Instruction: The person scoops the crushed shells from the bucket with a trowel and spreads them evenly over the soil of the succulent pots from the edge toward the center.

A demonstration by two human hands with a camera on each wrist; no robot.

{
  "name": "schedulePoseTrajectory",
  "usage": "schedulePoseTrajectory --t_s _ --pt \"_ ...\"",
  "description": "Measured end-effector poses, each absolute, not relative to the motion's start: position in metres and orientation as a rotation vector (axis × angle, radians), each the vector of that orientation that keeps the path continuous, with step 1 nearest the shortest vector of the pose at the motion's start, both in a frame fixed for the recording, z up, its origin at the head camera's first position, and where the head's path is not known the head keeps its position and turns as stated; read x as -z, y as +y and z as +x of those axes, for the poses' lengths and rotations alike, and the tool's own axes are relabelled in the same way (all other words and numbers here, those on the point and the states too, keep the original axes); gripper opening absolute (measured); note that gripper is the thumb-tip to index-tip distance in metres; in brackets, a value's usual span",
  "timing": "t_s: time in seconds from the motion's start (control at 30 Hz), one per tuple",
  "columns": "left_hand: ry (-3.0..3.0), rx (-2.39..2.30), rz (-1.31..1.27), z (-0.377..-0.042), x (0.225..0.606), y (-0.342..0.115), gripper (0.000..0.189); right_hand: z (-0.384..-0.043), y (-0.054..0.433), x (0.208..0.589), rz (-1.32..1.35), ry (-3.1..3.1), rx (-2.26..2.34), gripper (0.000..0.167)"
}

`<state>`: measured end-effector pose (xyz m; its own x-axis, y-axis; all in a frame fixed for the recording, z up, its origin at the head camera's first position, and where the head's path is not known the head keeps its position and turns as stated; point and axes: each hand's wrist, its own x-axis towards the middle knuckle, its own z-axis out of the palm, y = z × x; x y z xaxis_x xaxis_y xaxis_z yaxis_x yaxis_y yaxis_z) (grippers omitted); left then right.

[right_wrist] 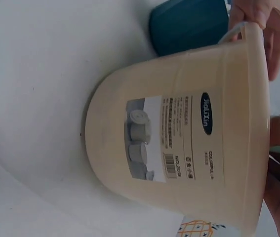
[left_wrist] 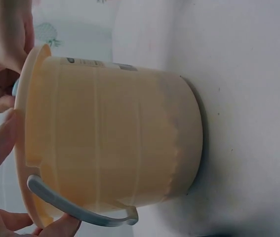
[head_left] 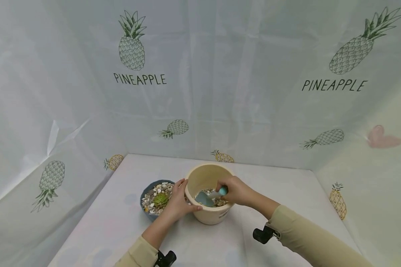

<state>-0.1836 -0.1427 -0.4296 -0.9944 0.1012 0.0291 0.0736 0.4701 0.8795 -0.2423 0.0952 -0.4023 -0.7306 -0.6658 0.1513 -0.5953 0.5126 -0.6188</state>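
Note:
A cream plastic bucket (head_left: 211, 216) stands upright, with pebbly gravel (head_left: 218, 202) in its bottom. My left hand (head_left: 178, 204) grips the left side of its rim, the thumb at the front and the fingers further back. Inside the bucket is a small trowel (head_left: 204, 200) with a grey-blue blade and a teal handle end; my right hand (head_left: 234, 190) grips the handle over the right rim. Seen from the left wrist, a grey carrying handle (left_wrist: 70, 210) hangs at the bucket's side. The trowel is mostly hidden in both wrist views.
Just left of the bucket, a blue pot (head_left: 146, 211) holds a green succulent (head_left: 160, 199) among pale pebbles, partly behind my left hand. A white cloth covers the table (head_left: 270, 193). Pineapple-printed sheeting (head_left: 220, 92) rises behind and at both sides.

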Motion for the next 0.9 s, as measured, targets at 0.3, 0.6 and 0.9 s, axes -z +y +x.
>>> schedulePoseTrajectory --t_s 0.3,0.6,0.9 --pt "2.637 -1.639 0.16 -0.184 0.431 -0.143 0.107 -0.259 0.109 0.406 -1.046 2.494 1.064 0.03" --pt "2.622 -1.643 0.169 -0.184 0.431 -0.142 0.108 -0.268 0.117 0.408 -0.888 2.411 1.247 0.022" --pt "2.637 -1.632 0.149 -0.185 0.431 -0.142 0.108 -0.264 0.118 0.409 -0.717 2.386 1.412 0.021"
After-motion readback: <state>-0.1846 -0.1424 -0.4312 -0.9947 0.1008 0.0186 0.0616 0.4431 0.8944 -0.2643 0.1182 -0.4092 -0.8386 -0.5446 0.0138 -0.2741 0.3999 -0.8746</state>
